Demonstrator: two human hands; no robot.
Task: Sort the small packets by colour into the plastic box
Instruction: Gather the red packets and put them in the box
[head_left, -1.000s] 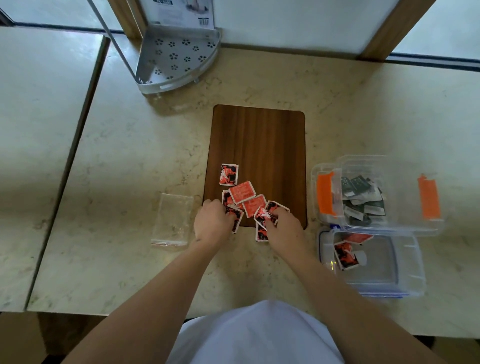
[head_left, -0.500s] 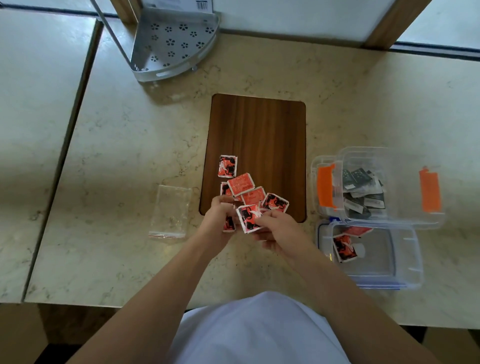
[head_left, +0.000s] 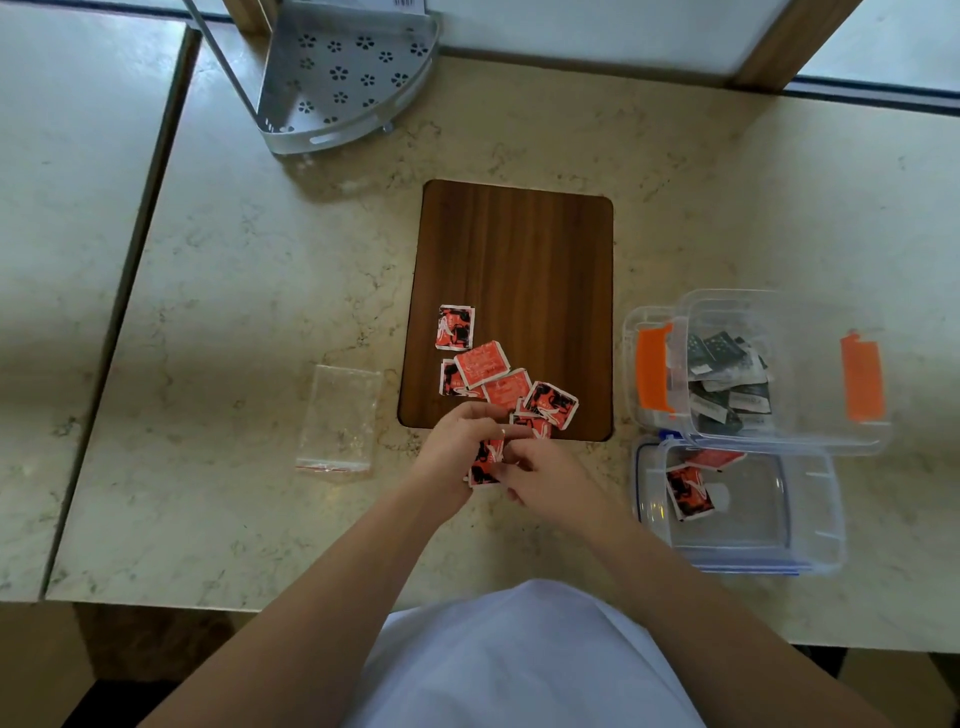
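Several red-and-black packets lie on the near end of a brown wooden board. My left hand and my right hand meet just below the board, both pinching a small stack of red packets between them. A clear plastic box with orange clips at the right holds dark packets. In front of it a second clear box with a blue rim holds two red packets.
An empty clear zip bag lies left of the board. A grey perforated corner shelf stands at the back left. A gap between two counter slabs runs along the left. The counter's front edge is near my body.
Both hands lifted red packets off the board's near edge and drew them together toward me; the pile on the board is smaller. The camera view shifted slightly.
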